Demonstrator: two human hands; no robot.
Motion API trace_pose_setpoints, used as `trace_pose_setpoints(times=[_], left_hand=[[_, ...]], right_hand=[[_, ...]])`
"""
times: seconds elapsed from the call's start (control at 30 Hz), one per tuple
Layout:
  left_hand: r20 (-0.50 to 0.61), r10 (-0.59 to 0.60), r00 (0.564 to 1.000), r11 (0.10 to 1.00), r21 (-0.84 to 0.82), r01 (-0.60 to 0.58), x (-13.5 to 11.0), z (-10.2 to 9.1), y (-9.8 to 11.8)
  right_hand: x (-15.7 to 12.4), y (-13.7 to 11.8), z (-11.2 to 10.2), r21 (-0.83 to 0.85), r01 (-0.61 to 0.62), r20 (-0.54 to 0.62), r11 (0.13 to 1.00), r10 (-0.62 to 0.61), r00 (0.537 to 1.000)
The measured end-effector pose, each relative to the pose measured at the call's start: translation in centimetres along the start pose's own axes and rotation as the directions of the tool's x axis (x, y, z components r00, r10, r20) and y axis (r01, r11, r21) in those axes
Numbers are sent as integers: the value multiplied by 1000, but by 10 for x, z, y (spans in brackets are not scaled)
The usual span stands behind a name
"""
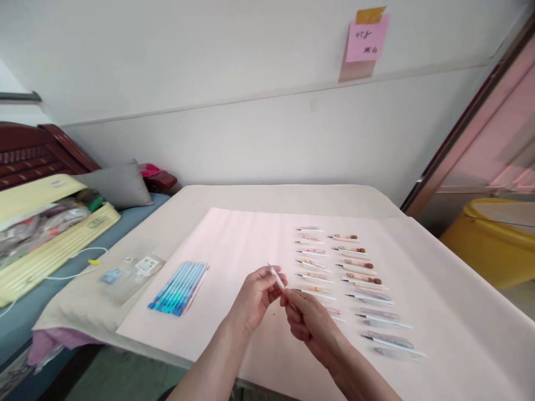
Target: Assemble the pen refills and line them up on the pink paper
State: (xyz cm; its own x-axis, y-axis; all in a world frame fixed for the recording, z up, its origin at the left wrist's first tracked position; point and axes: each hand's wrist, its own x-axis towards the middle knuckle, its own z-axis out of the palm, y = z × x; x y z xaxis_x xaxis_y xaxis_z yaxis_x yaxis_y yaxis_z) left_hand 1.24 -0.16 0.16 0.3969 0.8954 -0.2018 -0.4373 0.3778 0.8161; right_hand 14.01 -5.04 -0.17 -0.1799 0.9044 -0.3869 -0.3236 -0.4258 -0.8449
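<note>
A slim white pen (276, 277) with a dark tip is held slantwise over the table, its point toward the upper left. My left hand (259, 292) has its thumb and fingers closed around the front part. The rear end sits in my right hand (307, 317), whose curled fingers hide it. Right of my hands lie two columns of pens in parts: white refills with dark tips (370, 299) beside clear barrels, and several barrels with brown ends (361, 264). On the left, several blue pens (179, 287) lie side by side, with pinkish ones (196, 289) at their right edge.
A pale sheet (238, 234) covers the table. Clear plastic bags (136, 273) lie at its left edge. Farther left are a cream box (100, 220) of wrapped items and a grey pillow (121, 184). A pink note (368, 42) hangs on the wall; a yellow bin (480, 245) stands right.
</note>
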Motion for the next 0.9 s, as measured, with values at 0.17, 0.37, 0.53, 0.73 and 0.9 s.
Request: trace_pose_setpoints(times=[0.17, 0.37, 0.53, 0.73, 0.9], left_hand=[[-103, 40, 994, 999, -14, -41, -1, 1, 0], [-207, 69, 976, 994, 98, -50, -2, 4, -1], [-309, 88, 947, 994, 93, -62, 0, 8, -1], [-365, 54, 929, 979, 203, 23, 1, 7, -7], [-161, 42, 986, 999, -19, -45, -2, 8, -1]], right_hand=[[6, 3, 2, -282, 89, -98, 955, -121, 988], [5, 2, 3, -662, 210, -103, 720, -364, 926], [6, 12, 2, -898, 225, -16, 377, -540, 841], [9, 17, -4, -972, 135, -2, 192, -584, 811], [7, 2, -8, -811, 226, -65, 540, -467, 882]])
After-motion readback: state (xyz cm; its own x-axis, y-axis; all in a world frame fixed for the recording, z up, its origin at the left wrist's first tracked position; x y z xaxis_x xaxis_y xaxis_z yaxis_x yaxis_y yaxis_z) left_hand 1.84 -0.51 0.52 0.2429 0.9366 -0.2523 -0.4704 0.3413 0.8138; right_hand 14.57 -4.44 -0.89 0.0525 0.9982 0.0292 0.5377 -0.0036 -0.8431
